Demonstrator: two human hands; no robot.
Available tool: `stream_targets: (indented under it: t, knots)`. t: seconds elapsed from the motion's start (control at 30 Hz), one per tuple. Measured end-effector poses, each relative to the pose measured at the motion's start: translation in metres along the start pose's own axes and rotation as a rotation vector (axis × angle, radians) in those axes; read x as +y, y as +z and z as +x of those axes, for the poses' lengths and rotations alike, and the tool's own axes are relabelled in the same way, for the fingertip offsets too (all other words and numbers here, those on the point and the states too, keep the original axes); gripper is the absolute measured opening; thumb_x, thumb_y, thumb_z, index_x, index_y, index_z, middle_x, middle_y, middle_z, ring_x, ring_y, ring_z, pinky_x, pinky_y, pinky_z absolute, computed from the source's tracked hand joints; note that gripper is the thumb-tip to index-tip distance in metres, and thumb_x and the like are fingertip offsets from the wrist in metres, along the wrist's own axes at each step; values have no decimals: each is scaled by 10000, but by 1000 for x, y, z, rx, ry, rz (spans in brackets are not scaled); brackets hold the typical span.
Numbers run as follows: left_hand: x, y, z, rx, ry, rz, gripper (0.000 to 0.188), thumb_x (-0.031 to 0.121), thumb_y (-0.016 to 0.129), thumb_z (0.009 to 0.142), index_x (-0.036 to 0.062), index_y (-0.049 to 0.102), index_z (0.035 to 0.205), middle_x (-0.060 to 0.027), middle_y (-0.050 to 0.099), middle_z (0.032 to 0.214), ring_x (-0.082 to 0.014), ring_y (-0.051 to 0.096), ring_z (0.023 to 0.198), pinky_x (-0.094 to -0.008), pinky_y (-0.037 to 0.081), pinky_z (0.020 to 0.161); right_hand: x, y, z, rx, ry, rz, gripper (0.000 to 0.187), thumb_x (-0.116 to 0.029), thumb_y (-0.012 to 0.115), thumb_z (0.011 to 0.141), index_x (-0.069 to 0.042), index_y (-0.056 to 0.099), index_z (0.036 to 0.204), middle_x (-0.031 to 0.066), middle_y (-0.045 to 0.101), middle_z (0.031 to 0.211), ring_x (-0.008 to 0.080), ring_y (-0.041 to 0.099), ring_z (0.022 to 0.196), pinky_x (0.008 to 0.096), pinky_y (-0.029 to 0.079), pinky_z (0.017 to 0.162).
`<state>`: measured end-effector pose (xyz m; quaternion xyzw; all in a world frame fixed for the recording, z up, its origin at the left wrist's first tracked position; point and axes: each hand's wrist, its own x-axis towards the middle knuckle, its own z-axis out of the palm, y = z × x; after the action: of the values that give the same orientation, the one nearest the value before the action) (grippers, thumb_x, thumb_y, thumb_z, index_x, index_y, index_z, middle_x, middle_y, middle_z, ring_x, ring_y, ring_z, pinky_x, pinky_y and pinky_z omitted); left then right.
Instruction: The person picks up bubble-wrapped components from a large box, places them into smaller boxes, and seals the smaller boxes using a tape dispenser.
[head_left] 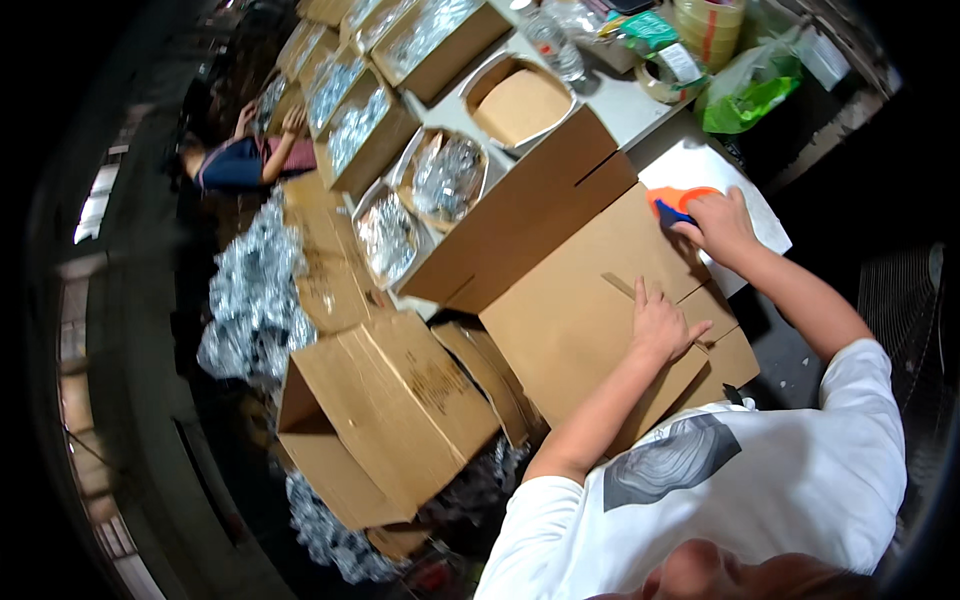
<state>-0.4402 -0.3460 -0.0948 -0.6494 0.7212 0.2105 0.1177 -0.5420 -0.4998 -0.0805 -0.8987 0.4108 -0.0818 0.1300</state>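
A brown cardboard carton (570,300) lies in front of me, with a long side flap (530,215) raised along its far left edge. My left hand (662,322) rests on the carton's near part, fingers spread, holding nothing. At the far right corner of the carton, my right hand (722,228) is closed round an orange-and-blue tape dispenser (672,203). The fingers partly cover the dispenser, and whether tape runs from it is not visible. Smaller flaps (735,350) stick out on the near right side.
Open cartons with silvery wrapped items (345,95) line the table's far side. A bottle (550,45), tape rolls (708,30) and a green bag (750,95) sit at the back. Left stand an open box (390,410) and plastic wrap (250,290). Another person (240,160) works at far left.
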Motion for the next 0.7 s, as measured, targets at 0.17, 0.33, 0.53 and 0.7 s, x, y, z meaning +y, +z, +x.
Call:
stream_targets:
  t: [0.17, 0.33, 0.53, 0.7]
  knots:
    - [33, 66, -81, 341, -67, -198, 727, 561, 538, 794, 152, 388, 1377, -100, 276, 1472, -284, 214, 1371, -648, 142, 1025, 63, 86, -64, 111, 296, -1, 251, -235, 672, 770, -99, 578, 958, 73, 604, 909, 264, 563, 901, 457, 362, 800]
    - [26, 121, -158, 183, -270, -135, 752, 529, 567, 786, 154, 348, 1401, -103, 211, 1502, -313, 129, 1395, -666, 122, 1013, 36, 100, -85, 332, 198, 34, 384, -151, 647, 782, -44, 500, 1120, 175, 519, 1089, 360, 484, 1028, 460, 359, 888]
    - [-20, 166, -216, 933, -1048, -828, 660, 425, 463, 913, 21, 258, 1393, -239, 349, 1355, -367, 382, 1184, -466, 264, 1019, -32, 136, -79, -521, 385, 1261, 649, -493, 409, 931, -40, 326, 1387, 133, 344, 1395, 238, 328, 1274, 360, 255, 1058]
    - [-27, 183, -214, 846, -860, -2315, 762, 492, 398, 942, -22, 130, 1436, -113, 216, 1483, -183, 211, 1354, -336, 217, 1097, -18, 168, -95, -736, 467, 1255, 782, -546, 446, 891, -21, 237, 1431, 124, 201, 1504, 229, 195, 1386, 361, 167, 1124]
